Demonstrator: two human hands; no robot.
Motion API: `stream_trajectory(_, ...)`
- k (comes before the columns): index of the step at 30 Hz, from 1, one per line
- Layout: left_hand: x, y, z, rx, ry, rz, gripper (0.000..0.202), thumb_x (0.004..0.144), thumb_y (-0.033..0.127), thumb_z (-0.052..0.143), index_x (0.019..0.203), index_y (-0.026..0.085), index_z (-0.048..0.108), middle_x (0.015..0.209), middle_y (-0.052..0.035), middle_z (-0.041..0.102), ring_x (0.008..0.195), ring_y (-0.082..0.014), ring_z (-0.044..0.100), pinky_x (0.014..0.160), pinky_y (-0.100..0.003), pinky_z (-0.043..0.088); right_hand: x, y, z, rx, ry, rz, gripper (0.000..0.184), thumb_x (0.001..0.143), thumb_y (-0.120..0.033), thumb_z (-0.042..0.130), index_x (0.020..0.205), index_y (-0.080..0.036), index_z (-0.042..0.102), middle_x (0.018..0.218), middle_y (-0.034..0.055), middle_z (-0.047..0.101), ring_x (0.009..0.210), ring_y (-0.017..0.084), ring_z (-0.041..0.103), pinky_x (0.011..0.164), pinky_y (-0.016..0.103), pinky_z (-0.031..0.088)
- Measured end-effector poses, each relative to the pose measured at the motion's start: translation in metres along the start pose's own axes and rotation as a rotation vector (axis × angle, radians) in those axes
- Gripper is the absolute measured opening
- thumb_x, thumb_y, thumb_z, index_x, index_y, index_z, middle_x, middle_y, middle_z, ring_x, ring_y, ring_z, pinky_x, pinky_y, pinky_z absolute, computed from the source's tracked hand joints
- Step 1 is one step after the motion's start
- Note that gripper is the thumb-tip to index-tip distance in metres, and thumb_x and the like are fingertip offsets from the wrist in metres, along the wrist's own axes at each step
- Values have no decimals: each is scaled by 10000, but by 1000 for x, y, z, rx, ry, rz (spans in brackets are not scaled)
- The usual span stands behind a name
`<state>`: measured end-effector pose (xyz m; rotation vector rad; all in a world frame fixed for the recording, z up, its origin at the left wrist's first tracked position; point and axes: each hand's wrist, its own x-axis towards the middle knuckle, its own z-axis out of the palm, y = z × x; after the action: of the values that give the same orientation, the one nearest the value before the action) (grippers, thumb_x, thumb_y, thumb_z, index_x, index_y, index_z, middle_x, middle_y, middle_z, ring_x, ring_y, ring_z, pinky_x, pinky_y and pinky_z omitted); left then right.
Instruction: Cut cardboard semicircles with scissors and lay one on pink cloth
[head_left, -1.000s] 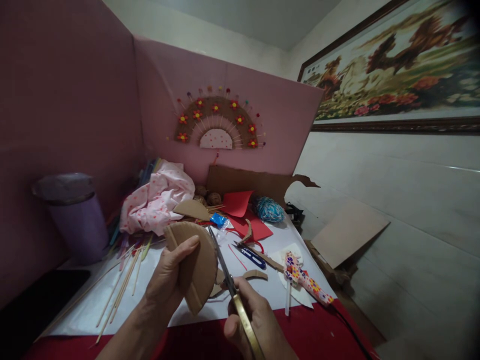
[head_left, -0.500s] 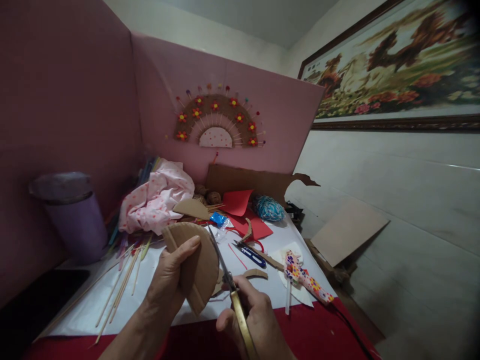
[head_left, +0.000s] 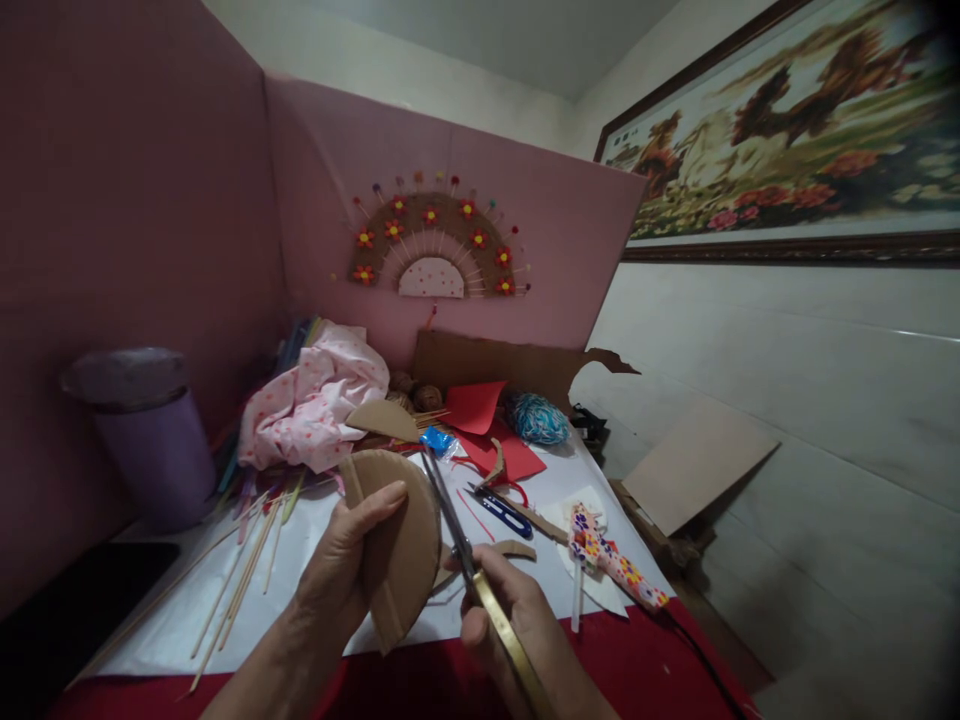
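Note:
My left hand (head_left: 341, 555) grips a half-round piece of brown cardboard (head_left: 409, 545), thumb on its face and fingers behind it. The curved edge faces right and the straight edge runs down the left. In my right hand (head_left: 517, 610) is a pair of scissors (head_left: 459, 535) with gold-coloured handles. Their blades point up and away, close along the cardboard's curved edge; whether they touch it I cannot tell. Curved cardboard offcuts (head_left: 514, 550) lie just beyond the scissors. Farther back rests another half-round cardboard piece (head_left: 384, 420).
Thread snips (head_left: 504, 512), red paper (head_left: 510, 450), blue-white yarn (head_left: 538, 418) and a flower-patterned glue gun (head_left: 611, 560) with a cord lie to the right. Thin sticks (head_left: 240, 580), dotted pink cloth (head_left: 319, 395) and a purple bin (head_left: 154, 440) are left. A decorated fan shape (head_left: 431, 225) hangs behind.
The cardboard has shifted slightly right and down, turning a little in my left hand. My right hand and the scissors have moved a bit to the right.

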<state>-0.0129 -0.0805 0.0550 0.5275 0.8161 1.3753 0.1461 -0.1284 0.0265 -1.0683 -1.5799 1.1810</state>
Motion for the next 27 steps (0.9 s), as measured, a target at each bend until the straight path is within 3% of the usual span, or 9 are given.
stream_trajectory(8,0,2,-1,48,-43,-6,272,577,211,777,805,146,643,582,-43,706,458,-197,646,455,-282,546,-3,-9,-11,-226,-13,-1,645,642,-788,569,852,-180,542,591,-56,382,528,95,335,446,202,243)
stream_trajectory(14,-1,0,-1,28,-46,34,278,563,191,791,798,161,644,591,-25,713,464,-190,648,431,-266,539,-4,-10,-5,-247,22,45,456,727,-601,628,858,-171,551,532,-41,494,508,99,379,451,203,246)
stream_trajectory(18,-2,1,1,11,-18,26,252,577,161,770,793,152,639,576,-29,707,453,-191,645,428,-268,543,-2,-8,-3,-238,51,28,388,707,-532,670,776,-173,539,530,-19,560,477,88,371,441,207,222)
stream_trajectory(20,-3,2,2,-4,15,-8,197,615,140,734,787,145,638,554,-33,698,423,-190,633,401,-267,533,-1,-8,-1,-187,55,53,394,682,-531,693,733,-180,521,531,-1,592,469,93,394,443,208,249)
stream_trajectory(23,-1,4,2,-103,65,-161,26,729,121,640,755,121,638,524,-54,689,384,-175,617,380,-253,526,2,-9,2,-12,75,106,504,616,-633,706,745,-180,527,529,-3,577,473,104,432,451,210,302)
stream_trajectory(27,7,4,-2,-307,76,-257,79,806,95,577,772,107,647,593,-78,723,482,-175,676,502,-260,584,2,-5,6,139,176,94,696,553,-790,641,844,-165,546,544,-35,502,458,78,372,414,192,278)
